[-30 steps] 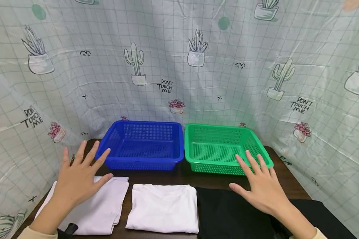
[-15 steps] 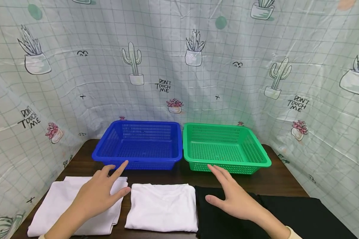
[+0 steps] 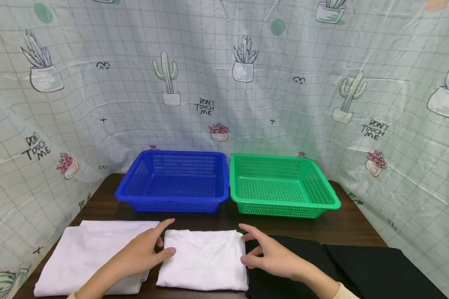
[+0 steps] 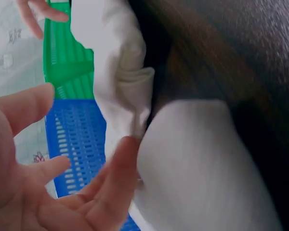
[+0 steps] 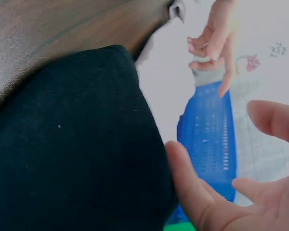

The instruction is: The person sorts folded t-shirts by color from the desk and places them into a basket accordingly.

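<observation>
A folded white T-shirt [image 3: 203,261] lies at the front middle of the table, between the two hands. My left hand [image 3: 144,251] hovers at its left edge, thumb and fingers spread apart with nothing between them. Across from it, my right hand [image 3: 269,255] is at the shirt's right edge, over a folded black garment [image 3: 295,245], its thumb also apart from the fingers. Under the left forearm lies another folded white garment [image 3: 78,257]. In the left wrist view, a fingertip is close to white cloth [image 4: 120,96]; whether it touches is unclear.
Behind the garments stand a blue plastic basket [image 3: 179,203] and a green basket [image 3: 280,209], side by side. A second black garment [image 3: 378,265] lies at the right. A cactus-print curtain [image 3: 217,54] hangs around the dark wooden table [image 3: 209,222].
Both hands have come down and inward from in front of the baskets to the sides of the middle white T-shirt. Their spread fingers have bent somewhat. The garments and baskets have stayed put.
</observation>
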Available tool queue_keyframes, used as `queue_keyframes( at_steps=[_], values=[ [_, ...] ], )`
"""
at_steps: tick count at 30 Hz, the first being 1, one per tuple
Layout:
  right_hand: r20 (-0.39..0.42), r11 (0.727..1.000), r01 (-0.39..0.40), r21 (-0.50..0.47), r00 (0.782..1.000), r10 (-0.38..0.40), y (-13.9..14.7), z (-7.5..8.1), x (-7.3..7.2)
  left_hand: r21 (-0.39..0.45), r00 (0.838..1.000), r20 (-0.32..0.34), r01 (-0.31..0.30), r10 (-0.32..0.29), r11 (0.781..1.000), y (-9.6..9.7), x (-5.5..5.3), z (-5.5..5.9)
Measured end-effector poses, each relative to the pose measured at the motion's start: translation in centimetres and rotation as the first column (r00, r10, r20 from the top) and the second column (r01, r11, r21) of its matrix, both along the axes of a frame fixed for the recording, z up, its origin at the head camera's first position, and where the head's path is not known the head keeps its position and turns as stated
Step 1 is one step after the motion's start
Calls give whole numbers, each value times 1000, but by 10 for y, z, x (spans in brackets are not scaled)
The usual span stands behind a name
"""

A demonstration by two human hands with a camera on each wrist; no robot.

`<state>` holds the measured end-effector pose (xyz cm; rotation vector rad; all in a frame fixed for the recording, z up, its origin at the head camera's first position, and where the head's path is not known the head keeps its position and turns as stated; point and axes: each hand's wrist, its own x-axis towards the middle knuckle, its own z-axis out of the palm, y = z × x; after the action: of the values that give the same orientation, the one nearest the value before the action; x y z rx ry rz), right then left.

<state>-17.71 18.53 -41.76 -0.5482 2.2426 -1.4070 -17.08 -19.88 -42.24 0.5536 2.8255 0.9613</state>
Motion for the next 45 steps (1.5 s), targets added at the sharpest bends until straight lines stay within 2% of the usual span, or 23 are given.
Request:
queue_keyframes(
  at_steps=[4,7,10,14,21,25,31,35,38,41,45],
  values=[
    [25,1000,17,-2,1000,-17,-2,-5,0,-3,996,86,34,-33,999,1,2,-4],
    [56,999,36,-2,998,-36,-3,-10,-2,66,986,146,72,-81,995,0,1,-8],
    [129,998,50,-35,991,-46,-6,-14,-6,156,970,215,83,-115,984,0,-2,-13],
    [241,991,65,-113,970,-36,-12,-17,-11,242,948,290,56,-127,969,-3,-7,-19],
    [348,965,138,-222,936,-54,-24,-26,-17,386,916,375,-12,-145,922,-9,-10,-25],
    [409,942,209,-263,908,-87,-30,-32,-17,423,904,406,-58,-132,904,-8,-11,-25],
    [438,914,275,-298,890,-126,-42,-30,-15,456,886,444,-94,-135,885,-5,-13,-26],
    [495,875,361,-322,852,-170,-51,-27,-14,487,884,437,-78,-165,870,-3,-14,-29],
    [502,857,410,-312,837,-217,-57,-27,-12,520,878,440,-78,-189,850,-2,-15,-32],
    [473,865,402,-300,850,-231,-60,-30,-13,547,876,442,-95,-191,832,0,-17,-34],
    [455,877,360,-318,869,-193,-56,-34,-16,572,885,428,-105,-186,814,1,-18,-33]
  ],
)
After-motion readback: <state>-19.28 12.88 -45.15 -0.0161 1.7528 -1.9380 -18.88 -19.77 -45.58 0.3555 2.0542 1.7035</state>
